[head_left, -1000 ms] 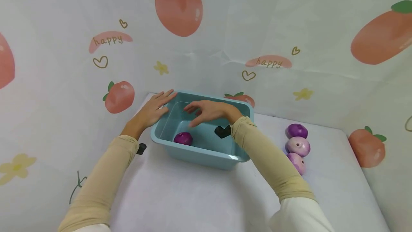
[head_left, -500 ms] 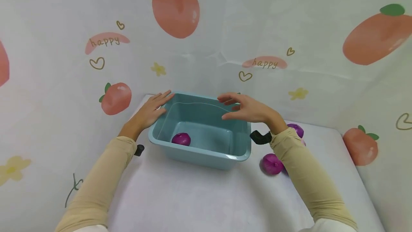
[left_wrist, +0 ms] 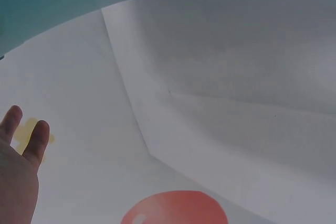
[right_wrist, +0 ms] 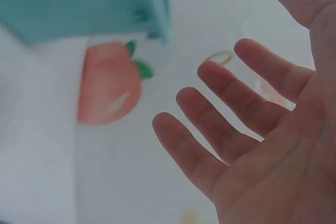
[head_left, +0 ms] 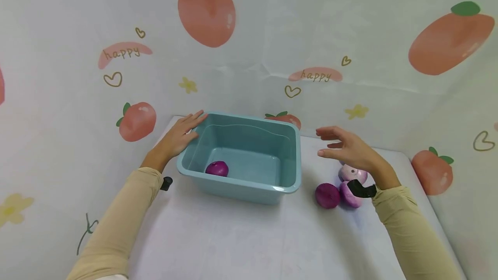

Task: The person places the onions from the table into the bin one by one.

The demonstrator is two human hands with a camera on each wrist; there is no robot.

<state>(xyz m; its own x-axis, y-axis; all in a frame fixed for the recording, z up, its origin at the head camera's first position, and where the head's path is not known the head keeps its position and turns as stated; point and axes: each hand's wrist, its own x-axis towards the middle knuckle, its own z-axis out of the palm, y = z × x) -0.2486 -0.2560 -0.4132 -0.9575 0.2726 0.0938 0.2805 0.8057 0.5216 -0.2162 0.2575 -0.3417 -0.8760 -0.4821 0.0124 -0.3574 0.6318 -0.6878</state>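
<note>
A blue-green plastic basin [head_left: 241,187] stands on the white-covered table, with one purple onion [head_left: 217,168] inside at its near left. My left hand [head_left: 177,138] rests on the basin's left rim, fingers straight. To the right of the basin my right hand [head_left: 350,148] hangs in the air, fingers spread and relaxed, holding nothing; the right wrist view shows its bare palm [right_wrist: 283,171]. Below it lie a dark purple onion [head_left: 327,195], a pinkish onion [head_left: 351,196] and a pale onion [head_left: 353,173]. Another onion behind them is mostly hidden by the hand.
A white cloth backdrop [head_left: 241,77] printed with peaches and flowers rises behind the table and at both sides. The white tabletop [head_left: 233,241] spreads in front of the basin. Black wrist mounts [head_left: 361,189] are strapped to both forearms.
My right hand has moved from over the inside of the basin out to the right, above the group of onions. The left hand has stayed on the rim, and the onion in the basin lies still.
</note>
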